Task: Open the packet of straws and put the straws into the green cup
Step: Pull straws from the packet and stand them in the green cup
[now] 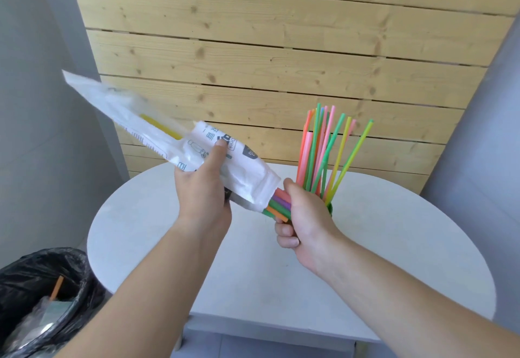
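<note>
My left hand [204,188] grips a long white plastic straw packet [157,135] around its lower half, holding it slanted above the table. Its open end points down to the right. A bunch of coloured straw ends [277,205] sticks out of that opening, and my right hand [305,217] grips them. Right behind my right hand stands the green cup [329,208], mostly hidden, with several pink, orange, green and yellow straws [323,152] fanning upright out of it. One yellow straw shows inside the packet's upper part.
A round white table [394,245] lies under both hands. A bin lined with a black bag [42,301] stands at the lower left with wrappers and an orange straw in it. A wooden plank wall [267,48] rises behind the table.
</note>
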`<state>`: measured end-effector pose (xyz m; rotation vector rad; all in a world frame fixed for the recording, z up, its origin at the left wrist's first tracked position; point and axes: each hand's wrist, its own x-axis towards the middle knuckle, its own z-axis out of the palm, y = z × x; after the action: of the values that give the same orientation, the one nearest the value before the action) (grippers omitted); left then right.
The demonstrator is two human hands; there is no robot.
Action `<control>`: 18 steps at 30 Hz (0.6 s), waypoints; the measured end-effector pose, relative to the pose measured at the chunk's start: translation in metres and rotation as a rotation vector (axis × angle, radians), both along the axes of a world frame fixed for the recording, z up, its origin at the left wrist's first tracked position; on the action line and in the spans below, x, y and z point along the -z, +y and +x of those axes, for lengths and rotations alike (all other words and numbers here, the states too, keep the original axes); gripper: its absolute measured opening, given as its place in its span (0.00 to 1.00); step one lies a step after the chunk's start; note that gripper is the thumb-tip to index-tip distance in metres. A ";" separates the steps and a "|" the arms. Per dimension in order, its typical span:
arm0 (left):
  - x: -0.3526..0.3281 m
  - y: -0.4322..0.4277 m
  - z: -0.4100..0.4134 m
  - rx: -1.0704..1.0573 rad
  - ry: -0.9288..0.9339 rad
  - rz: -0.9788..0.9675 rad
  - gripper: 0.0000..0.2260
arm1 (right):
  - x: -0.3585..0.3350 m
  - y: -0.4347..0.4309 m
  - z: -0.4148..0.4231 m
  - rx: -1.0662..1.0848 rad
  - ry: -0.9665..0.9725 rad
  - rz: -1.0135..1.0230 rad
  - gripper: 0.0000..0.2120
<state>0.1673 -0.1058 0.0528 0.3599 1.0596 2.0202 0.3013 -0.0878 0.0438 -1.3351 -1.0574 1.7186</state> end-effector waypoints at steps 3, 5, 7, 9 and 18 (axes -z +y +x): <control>0.006 0.003 -0.006 0.001 -0.134 -0.069 0.18 | -0.002 0.003 0.004 0.011 -0.019 0.133 0.12; 0.012 0.004 -0.009 -0.004 -0.196 -0.102 0.17 | -0.003 0.005 0.008 0.026 -0.034 0.243 0.14; 0.016 0.005 -0.011 0.002 -0.227 -0.124 0.14 | -0.002 0.004 0.009 0.019 -0.072 0.351 0.15; 0.019 0.006 -0.010 0.009 -0.245 -0.141 0.10 | 0.004 0.004 0.007 0.008 -0.126 0.438 0.16; 0.025 0.011 -0.013 0.041 -0.325 -0.178 0.04 | 0.016 0.016 0.009 -0.006 -0.174 0.642 0.10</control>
<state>0.1548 -0.0945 0.0274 -0.0402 1.0064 1.8519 0.3102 -0.0718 0.0274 -1.0639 -1.5448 1.1237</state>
